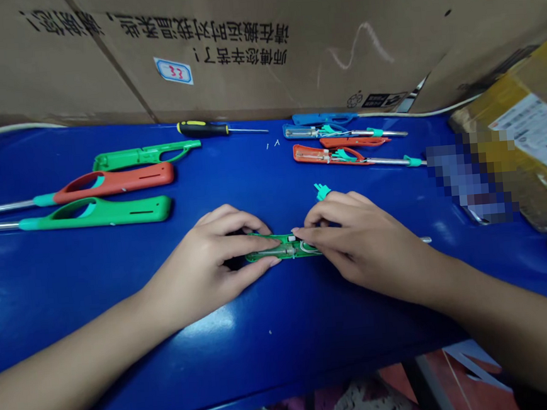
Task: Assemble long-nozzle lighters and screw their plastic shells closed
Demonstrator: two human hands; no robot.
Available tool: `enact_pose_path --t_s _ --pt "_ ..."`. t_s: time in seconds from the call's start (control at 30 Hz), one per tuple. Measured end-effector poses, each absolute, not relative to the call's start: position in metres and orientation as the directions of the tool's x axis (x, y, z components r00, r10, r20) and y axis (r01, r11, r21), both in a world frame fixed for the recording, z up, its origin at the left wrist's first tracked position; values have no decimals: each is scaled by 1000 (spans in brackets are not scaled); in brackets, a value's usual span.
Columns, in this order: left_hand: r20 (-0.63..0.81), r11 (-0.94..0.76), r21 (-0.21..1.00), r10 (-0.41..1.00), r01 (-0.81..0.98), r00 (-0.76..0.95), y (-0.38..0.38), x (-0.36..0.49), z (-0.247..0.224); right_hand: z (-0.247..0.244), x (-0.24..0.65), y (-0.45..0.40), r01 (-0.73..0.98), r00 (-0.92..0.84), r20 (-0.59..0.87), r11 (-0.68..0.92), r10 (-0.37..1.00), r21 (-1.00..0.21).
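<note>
With thumb and fingers of the left hand (224,250), pinches one end of the open green lighter shell (297,248), and curls the right hand (364,242) over the other end, near a small white piece (292,238); cannot tell if pinching anything there. Has a teal part (322,192) just beyond the right hand, with an opened blue lighter (300,131) and an opened red lighter (305,152) farther out, and a red lighter (132,179), a green lighter (148,208) and a black-and-yellow screwdriver (204,129) beyond the left hand.
</note>
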State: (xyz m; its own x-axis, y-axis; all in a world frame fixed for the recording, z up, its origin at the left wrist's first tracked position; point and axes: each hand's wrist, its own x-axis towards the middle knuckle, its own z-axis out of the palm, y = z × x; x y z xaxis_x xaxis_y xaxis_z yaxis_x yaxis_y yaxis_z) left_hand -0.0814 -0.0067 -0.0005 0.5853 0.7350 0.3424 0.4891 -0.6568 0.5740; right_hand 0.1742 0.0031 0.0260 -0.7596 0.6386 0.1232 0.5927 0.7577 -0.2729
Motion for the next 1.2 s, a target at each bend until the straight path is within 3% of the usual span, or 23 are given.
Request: enact_pose_path --t_s 0.23,0.57,0.77,0.9,1.07,1.2 --pt "342 -659 578 731 481 591 -6 -83 -1 27 169 -3 595 -793 134 803 594 -39" --pt "357 -660 590 730 465 583 -6 -79 -2 30 161 -11 580 -814 108 801 570 147" --pt "260 -726 413 673 551 692 -10 -79 0 28 163 -12 547 -837 94 811 540 210" --pt "242 -751 333 653 571 718 -10 -79 1 27 167 -7 585 -811 101 804 576 111" --pt "230 -772 277 631 571 741 -10 -81 2 34 181 7 628 -741 104 739 663 -244" --pt "204 -783 231 620 578 758 -9 -80 3 42 195 21 652 -683 168 697 711 -297"
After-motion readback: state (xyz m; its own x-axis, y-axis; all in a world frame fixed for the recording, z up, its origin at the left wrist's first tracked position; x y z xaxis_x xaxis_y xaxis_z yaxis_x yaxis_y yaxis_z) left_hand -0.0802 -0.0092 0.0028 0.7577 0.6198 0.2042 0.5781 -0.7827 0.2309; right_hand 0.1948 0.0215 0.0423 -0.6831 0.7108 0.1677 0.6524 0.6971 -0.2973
